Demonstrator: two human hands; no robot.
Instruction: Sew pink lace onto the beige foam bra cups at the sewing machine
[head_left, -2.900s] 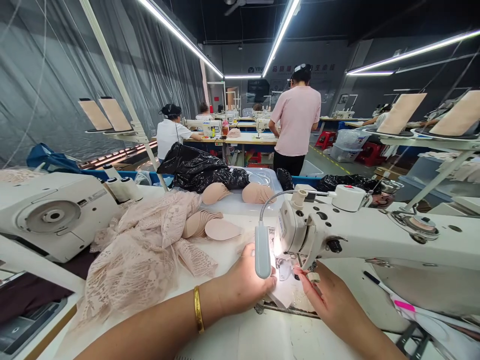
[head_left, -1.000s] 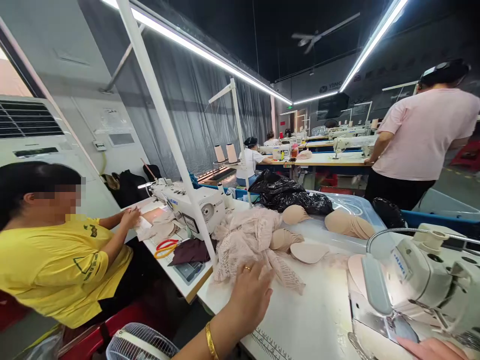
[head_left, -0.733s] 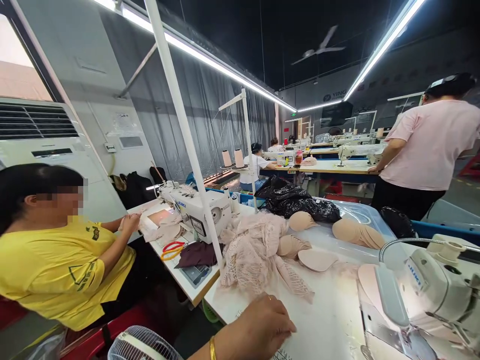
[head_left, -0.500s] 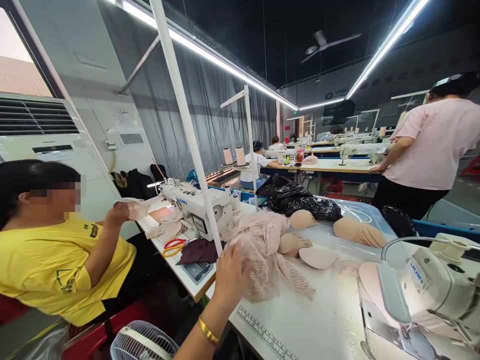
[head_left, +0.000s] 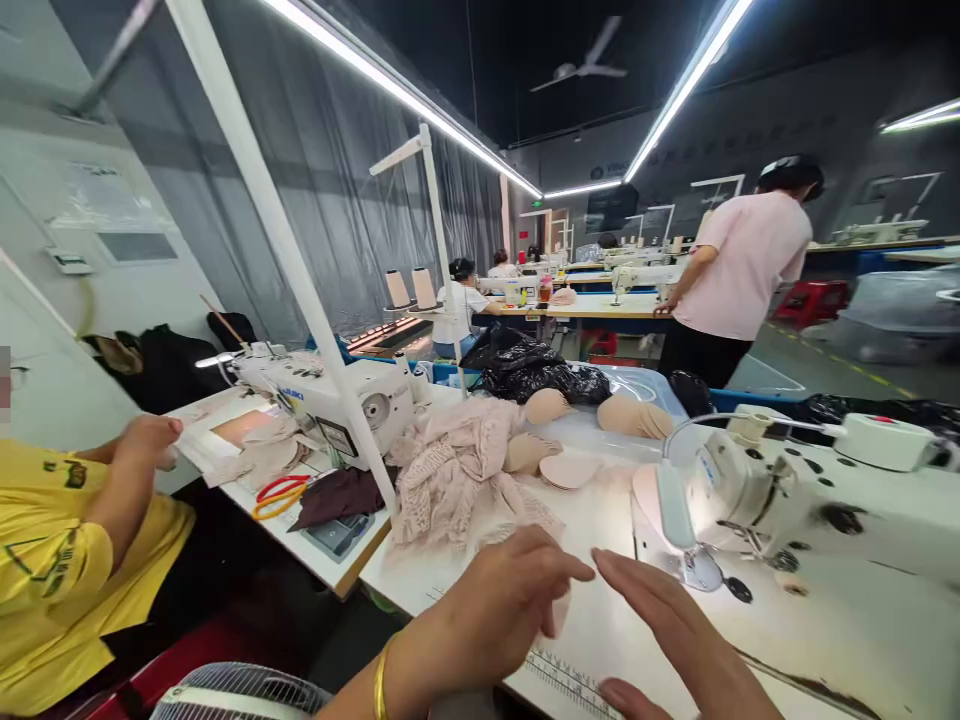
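Above the front of the white sewing table (head_left: 622,500), my left hand (head_left: 502,600) has its index finger stretched out and its other fingers curled inward. A small pale patch shows under those fingers; I cannot make out what it is. Facing it from the right is my right hand (head_left: 675,620), open, thumb apart from the straight fingers and nothing in it. The fingertips of both hands are close together. Behind my left hand lies a heap of pale pink lace fabric (head_left: 457,460). Beige pads (head_left: 570,471) lie beside the heap, some stacked in overlapping rows.
A sewing machine (head_left: 739,480) stands on the right, its lamp lit. At left, a co-worker in a yellow shirt (head_left: 67,560) sits by another machine (head_left: 352,400), with red-and-yellow scissors (head_left: 281,495) nearby. A white pole (head_left: 277,230) rises between tables. Black plastic bags (head_left: 532,370) lie behind.
My left hand has moved right, away from the lace heap, and my right hand has come into view. The camera has turned right. The person in pink has also shifted.
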